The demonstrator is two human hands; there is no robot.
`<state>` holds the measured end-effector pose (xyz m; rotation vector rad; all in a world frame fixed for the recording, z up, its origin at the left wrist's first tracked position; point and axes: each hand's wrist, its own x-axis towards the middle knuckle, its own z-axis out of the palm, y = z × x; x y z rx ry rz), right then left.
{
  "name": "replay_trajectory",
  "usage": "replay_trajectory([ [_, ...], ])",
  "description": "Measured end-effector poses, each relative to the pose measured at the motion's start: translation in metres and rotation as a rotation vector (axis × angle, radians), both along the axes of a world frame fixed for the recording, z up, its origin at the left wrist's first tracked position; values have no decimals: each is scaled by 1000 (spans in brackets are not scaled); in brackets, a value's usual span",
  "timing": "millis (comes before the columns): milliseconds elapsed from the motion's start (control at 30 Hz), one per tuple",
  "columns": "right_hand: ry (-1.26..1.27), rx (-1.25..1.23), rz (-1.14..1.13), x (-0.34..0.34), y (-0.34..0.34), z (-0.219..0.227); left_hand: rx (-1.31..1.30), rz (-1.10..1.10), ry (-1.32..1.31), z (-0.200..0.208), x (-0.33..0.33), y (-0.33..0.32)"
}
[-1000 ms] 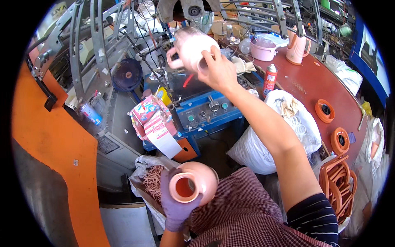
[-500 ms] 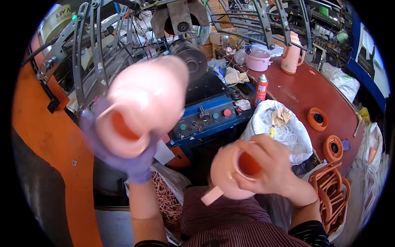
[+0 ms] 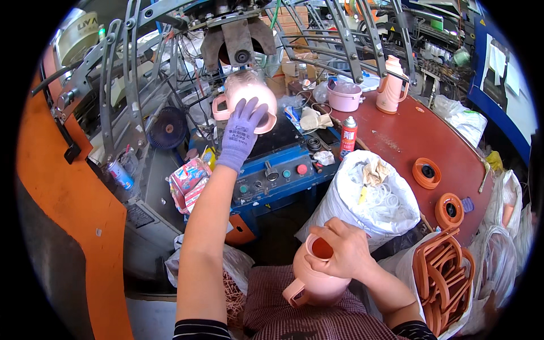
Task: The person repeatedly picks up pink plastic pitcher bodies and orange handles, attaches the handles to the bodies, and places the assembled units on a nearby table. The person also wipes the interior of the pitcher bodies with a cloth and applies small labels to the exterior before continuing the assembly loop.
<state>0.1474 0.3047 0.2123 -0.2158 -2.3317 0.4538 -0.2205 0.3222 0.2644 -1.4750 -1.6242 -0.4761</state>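
Pink jug (image 3: 243, 89) has moved toward the machine (image 3: 258, 196).

From the person's head, the wide view looks down and forward, near the red tabletop's (image 3: 396, 129) left edge.

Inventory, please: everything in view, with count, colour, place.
Upper jug: 1, pink, upper centre
Lower jug: 1, pink, lower centre
Table: 1, red, right
Third jug: 1, pink, on table
Tub: 1, pink, on table
Spray can: 1, red, by table edge
Discs: 2, orange, on table
Sack: 1, white, right
Handles: several, brown, lower right
Panel: 1, blue, centre
Fan: 1, blue, left
Packet: 1, pink, left
Frame: 1, orange, far left
Machinery: uncountable, grey, top
Left fingers: 1 hand, purple glove, on upper jug
Right fingers: 1 hand, bare, on lower jug
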Motion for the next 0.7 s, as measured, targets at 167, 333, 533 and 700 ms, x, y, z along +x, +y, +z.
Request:
replay_trajectory([
  [167,11,-18,16,-1,2,-5,-81,-26,31,5,-5,3],
  [333,2,-50,10,-15,12,-16,-101,-35,66,7,-7,2],
  [533,-1,-31,37,-23,11,-16,-101,-33,65,8,-7,1],
  [700,22,-33,50,-27,9,-17,-103,-46,64,11,-2,-3],
])
